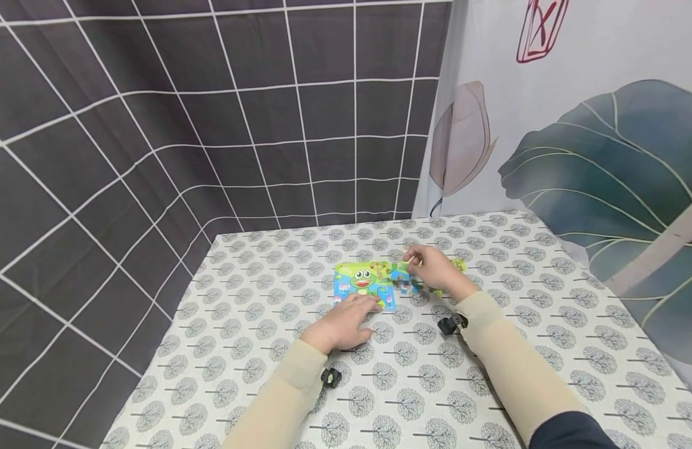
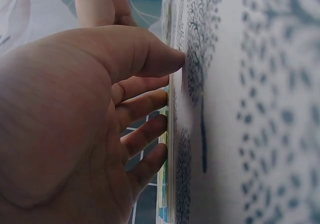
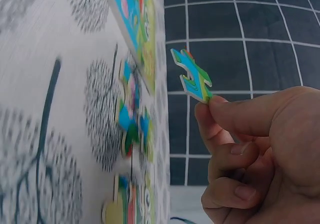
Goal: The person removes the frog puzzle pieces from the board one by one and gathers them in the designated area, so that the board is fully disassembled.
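Note:
A frog jigsaw puzzle (image 1: 357, 274), bright green and blue, lies flat on the patterned tablecloth. My left hand (image 1: 346, 321) rests at its lower edge, fingertips touching the board and the thumb on the cloth; the left wrist view shows those fingers fairly straight. Above the cloth, right of the puzzle, my right hand (image 1: 433, 269) pinches a puzzle piece (image 3: 192, 76) between thumb and index finger. That piece is blue and green with a bit of red, and is tilted in the air. Several loose puzzle pieces (image 3: 131, 116) lie beneath the right hand, partly hidden by it in the head view.
The tablecloth (image 1: 256, 337) has a grey tree print and covers the table. A dark gridded curtain (image 1: 323, 118) hangs behind and to the left. At the right hangs a pale curtain (image 1: 492, 37) with large leaves. Small black devices sit at both wrists.

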`<state>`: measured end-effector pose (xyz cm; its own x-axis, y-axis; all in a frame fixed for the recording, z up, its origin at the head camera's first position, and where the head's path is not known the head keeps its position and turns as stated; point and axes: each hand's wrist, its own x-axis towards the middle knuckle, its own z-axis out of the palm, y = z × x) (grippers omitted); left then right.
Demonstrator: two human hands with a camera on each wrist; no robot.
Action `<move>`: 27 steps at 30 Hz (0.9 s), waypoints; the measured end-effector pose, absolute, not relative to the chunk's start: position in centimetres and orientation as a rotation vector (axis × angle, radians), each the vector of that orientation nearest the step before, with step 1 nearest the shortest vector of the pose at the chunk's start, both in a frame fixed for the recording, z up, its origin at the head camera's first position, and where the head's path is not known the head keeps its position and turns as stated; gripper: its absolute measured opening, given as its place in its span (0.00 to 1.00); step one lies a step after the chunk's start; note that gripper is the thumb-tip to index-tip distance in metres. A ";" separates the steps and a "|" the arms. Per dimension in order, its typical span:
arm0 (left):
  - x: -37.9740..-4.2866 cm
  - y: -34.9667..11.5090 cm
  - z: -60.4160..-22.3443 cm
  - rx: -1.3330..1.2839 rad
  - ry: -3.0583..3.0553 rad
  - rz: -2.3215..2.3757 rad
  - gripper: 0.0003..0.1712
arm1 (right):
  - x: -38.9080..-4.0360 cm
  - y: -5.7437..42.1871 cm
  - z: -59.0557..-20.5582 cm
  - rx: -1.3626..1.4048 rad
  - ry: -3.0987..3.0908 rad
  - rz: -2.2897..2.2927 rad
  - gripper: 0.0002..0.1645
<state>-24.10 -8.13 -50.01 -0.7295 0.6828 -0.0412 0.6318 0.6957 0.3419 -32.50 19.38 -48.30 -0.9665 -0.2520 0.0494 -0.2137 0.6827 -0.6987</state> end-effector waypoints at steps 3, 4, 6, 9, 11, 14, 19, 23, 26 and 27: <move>-24.1 -8.2 -49.9 1.056 2.736 0.473 0.33 | -32.2 20.2 -48.1 -0.369 2.836 -1.183 0.09; -24.1 -8.2 -49.9 1.054 2.732 0.479 0.33 | -32.0 20.5 -48.1 -0.351 2.829 -1.195 0.10; -24.1 -8.2 -49.9 1.054 2.729 0.487 0.33 | -31.8 21.2 -48.2 -0.318 2.803 -1.227 0.10; -24.1 -8.2 -50.1 1.060 2.726 0.500 0.33 | -31.6 22.1 -48.5 -0.291 2.788 -1.246 0.12; -24.1 -8.2 -50.1 1.059 2.724 0.500 0.33 | -31.5 22.8 -48.7 -0.279 2.788 -1.244 0.12; -24.1 -8.2 -50.3 1.058 2.729 0.493 0.34 | -31.3 23.7 -48.9 -0.286 2.788 -1.241 0.13; -24.2 -8.1 -50.5 1.059 2.735 0.480 0.34 | -30.9 25.2 -49.0 -0.317 2.803 -1.232 0.13; -24.2 -8.1 -50.4 1.061 2.735 0.475 0.34 | -30.5 26.2 -49.0 -0.303 2.836 -1.204 0.12; -24.2 -8.1 -50.3 1.064 2.735 0.476 0.34 | -30.3 27.1 -49.2 -0.276 2.843 -1.193 0.10; -24.1 -8.1 -50.3 1.064 2.734 0.477 0.34 | -30.2 27.3 -49.2 -0.275 2.843 -1.193 0.10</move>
<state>-24.13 -8.11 -50.30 -0.7312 0.6810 -0.0409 0.6269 0.6944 0.3533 -30.18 27.35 -49.23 -0.9831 -0.1814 0.0258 -0.1455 0.6873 -0.7117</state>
